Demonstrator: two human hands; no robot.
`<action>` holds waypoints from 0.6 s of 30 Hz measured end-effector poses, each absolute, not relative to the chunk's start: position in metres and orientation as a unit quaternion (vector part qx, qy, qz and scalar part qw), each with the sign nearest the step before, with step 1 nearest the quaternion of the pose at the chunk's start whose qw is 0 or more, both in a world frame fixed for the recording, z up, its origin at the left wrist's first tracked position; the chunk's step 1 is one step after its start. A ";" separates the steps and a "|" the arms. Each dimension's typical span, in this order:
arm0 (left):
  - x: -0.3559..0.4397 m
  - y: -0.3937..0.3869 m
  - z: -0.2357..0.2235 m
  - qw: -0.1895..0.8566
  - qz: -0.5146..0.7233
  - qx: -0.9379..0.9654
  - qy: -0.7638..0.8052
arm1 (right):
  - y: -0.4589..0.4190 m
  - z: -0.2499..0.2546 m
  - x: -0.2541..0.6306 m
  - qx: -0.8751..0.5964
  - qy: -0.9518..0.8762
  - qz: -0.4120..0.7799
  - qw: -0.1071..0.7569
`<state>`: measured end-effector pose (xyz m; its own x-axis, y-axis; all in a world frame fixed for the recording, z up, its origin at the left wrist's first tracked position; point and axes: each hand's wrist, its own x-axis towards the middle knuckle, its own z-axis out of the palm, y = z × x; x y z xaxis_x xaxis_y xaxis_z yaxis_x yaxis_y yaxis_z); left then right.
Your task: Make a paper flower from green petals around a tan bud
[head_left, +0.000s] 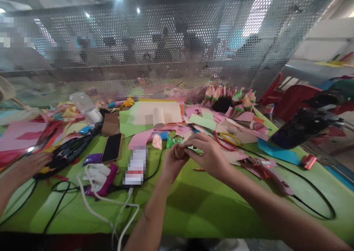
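Observation:
My left hand (174, 161) and my right hand (206, 153) meet over the middle of the green table (193, 214). Fingers of the left are curled around a small brown rolled piece (179, 153); its exact kind is mostly hidden. The right thumb and fingertips pinch at its upper end. Just beyond the hands lie a crinkled green wrapper (172, 142) and a small pale pink cone-like piece (157, 142). To the right are scissors (228, 139) with red and yellow handles and a pink glue gun (272, 171) with its light on.
Another person's hand (27, 166) rests at the left. Phones (111, 147), a magenta power strip (103, 184) and white cables lie left of me. Paper sheets (138, 112), a paper roll (158, 118) and decorated cones (215, 96) are behind. A dark bottle (298, 127) stands right.

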<state>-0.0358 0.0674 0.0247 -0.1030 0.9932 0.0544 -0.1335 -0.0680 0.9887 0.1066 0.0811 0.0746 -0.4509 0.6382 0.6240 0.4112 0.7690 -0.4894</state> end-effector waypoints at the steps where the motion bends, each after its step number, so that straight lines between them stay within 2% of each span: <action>1: -0.036 0.067 0.024 0.496 0.572 0.453 0.470 | 0.081 0.074 0.106 -0.312 -0.843 0.131 0.418; 9: -0.037 0.065 0.026 0.538 0.606 0.424 0.405 | 0.073 0.079 0.104 -0.320 -0.881 0.058 0.343; 13: -0.033 0.064 0.026 0.584 0.647 0.351 0.343 | 0.067 0.080 0.102 -0.319 -0.886 0.087 0.325; 18: -0.030 0.066 0.018 0.577 0.671 0.297 0.359 | 0.066 0.068 0.098 -0.318 -0.879 0.124 0.332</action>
